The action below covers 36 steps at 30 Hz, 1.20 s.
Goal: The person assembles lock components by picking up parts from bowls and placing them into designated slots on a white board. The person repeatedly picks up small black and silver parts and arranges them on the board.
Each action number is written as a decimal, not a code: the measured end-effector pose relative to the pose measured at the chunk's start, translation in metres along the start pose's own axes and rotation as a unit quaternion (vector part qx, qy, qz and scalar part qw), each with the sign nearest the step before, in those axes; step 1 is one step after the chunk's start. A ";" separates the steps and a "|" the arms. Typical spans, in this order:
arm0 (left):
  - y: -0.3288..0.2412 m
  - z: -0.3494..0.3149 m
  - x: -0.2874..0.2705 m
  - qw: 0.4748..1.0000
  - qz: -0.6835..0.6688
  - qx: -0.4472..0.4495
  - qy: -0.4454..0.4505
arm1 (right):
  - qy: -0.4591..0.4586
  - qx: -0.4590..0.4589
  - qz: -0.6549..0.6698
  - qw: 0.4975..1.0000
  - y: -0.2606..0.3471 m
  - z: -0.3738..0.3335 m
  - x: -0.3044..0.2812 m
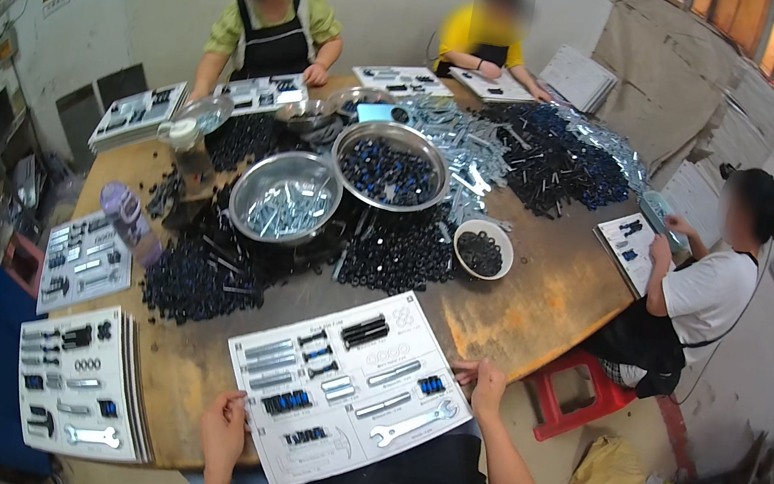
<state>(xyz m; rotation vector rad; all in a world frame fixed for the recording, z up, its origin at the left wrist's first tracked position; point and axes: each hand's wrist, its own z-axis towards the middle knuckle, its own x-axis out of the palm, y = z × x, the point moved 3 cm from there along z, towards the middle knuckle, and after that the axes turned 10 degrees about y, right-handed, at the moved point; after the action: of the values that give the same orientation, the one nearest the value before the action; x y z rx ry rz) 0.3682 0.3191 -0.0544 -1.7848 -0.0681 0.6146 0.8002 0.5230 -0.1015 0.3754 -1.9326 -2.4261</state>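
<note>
Tilted at the table's near edge is a white hardware card (336, 452) with rows of small metal parts fixed to it. My left hand (223, 431) pinches its left edge. My right hand (483, 387) grips the right edge, fingers closed at the border. On the card I see black bolts (366, 331), silver rods (269, 362), blue-and-black fasteners (288, 402) and a silver open-ended wrench (413, 425). Outlined rings show near its top right corner. To the left of my left hand stands a stack of similar filled cards (59, 398).
Steel bowls (245, 220) and a small white bowl (509, 259) hold parts beyond the card, among loose black nuts (394, 261). A purple bottle (129, 219) stands left. Three co-workers sit around the table (538, 312). A red stool (575, 399) is at right.
</note>
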 end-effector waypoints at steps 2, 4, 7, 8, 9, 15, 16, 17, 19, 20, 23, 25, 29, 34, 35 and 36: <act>-0.003 0.011 0.004 1.000 -0.010 0.014 0.025 | -0.051 0.007 0.029 0.998 0.006 -0.001 0.003; -0.004 0.027 0.012 0.996 -0.036 0.024 0.081 | -0.058 0.005 0.010 0.998 -0.012 -0.006 -0.004; -0.014 0.050 0.011 0.992 0.072 0.071 0.073 | -0.067 -0.009 0.007 0.998 0.000 -0.004 0.010; -0.027 0.066 0.013 0.986 0.107 0.121 0.051 | -0.071 -0.001 0.020 0.997 -0.008 -0.005 0.009; -0.037 0.083 0.011 0.976 0.139 0.165 0.022 | -0.068 0.008 0.034 0.997 -0.005 0.000 0.008; -0.059 0.170 0.006 0.915 0.315 0.226 -0.110 | -0.028 -0.023 0.061 0.997 -0.003 0.000 -0.001; -0.056 0.179 0.003 0.909 0.331 0.225 -0.113 | -0.028 -0.022 0.070 0.997 -0.005 0.002 -0.001; -0.050 0.187 0.006 0.906 0.344 0.221 -0.111 | -0.028 -0.016 0.075 0.997 -0.005 0.001 -0.001; -0.047 0.189 0.013 0.903 0.351 0.227 -0.097 | -0.018 0.007 0.087 0.996 -0.011 -0.009 -0.005; -0.054 0.190 0.013 0.906 0.350 0.217 -0.098 | -0.013 0.008 0.101 0.995 -0.011 -0.005 -0.005; -0.057 0.181 0.016 0.910 0.356 0.187 -0.097 | -0.007 -0.003 0.108 0.994 -0.005 -0.006 -0.006; -0.066 0.179 0.009 0.896 0.380 0.205 -0.105 | -0.004 -0.022 0.109 0.994 0.007 -0.002 -0.003; -0.074 0.183 0.012 0.838 0.437 0.319 -0.068 | -0.006 -0.018 0.121 0.993 0.003 -0.005 -0.004; -0.076 0.182 0.016 0.788 0.482 0.377 -0.067 | 0.001 -0.017 0.132 0.991 0.008 -0.001 -0.005; -0.079 0.178 0.017 0.760 0.487 0.418 -0.105 | 0.001 -0.020 0.135 0.991 0.008 -0.002 -0.005; -0.080 0.173 0.014 0.776 0.456 0.408 -0.152 | 0.010 -0.030 0.153 0.988 0.008 0.000 -0.004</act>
<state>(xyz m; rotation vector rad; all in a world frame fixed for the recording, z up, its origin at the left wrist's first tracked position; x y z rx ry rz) 0.3256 0.5018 -0.0161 -0.7475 0.7843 1.3677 0.8036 0.5214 -0.0935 0.0916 -1.7532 -2.2663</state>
